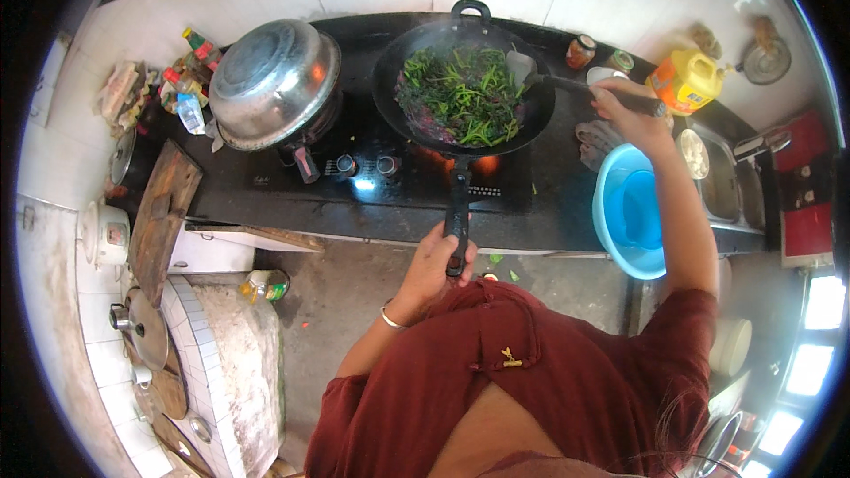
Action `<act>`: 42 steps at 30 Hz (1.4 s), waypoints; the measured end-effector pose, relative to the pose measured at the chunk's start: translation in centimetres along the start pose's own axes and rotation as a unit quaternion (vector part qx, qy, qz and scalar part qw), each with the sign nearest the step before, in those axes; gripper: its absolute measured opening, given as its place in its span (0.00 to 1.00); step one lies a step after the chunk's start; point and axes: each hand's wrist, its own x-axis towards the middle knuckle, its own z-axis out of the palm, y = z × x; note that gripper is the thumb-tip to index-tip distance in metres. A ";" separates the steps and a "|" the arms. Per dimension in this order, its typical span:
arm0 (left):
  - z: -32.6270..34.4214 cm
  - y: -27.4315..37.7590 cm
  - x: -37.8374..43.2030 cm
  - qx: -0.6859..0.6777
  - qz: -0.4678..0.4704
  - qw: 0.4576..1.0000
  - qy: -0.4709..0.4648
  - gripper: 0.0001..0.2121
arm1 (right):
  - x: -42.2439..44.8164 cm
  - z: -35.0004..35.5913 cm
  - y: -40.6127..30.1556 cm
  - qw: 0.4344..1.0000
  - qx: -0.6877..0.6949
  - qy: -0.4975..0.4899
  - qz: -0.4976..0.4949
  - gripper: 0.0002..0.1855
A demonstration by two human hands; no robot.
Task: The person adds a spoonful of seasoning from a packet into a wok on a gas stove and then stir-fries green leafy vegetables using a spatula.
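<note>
My left hand (439, 259) grips the black handle (458, 212) of a wok (392, 106) that sits over a lit gas burner (435, 160). Leafy greens (461, 96) with thin stems lie spread in the wok, with some steam above them. In my right hand (624, 106) is the dark handle of a wok spatula (521, 66). Its metal blade rests at the right side of the greens, inside the wok's rim.
Left of the wok, an upturned metal basin (272, 79) covers a pan on the other burner. A blue plastic basin (607, 232) overhangs the counter's front edge below my right forearm. Nearby are a grey cloth (597, 145), a yellow jug (687, 79), glass jars (581, 52) and a sink (717, 179).
</note>
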 end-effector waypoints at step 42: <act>-0.7 1.6 -0.3 0.058 -0.004 0.998 -0.015 0.25 | -4.4 6.1 4.5 0.929 0.333 0.144 0.079 0.10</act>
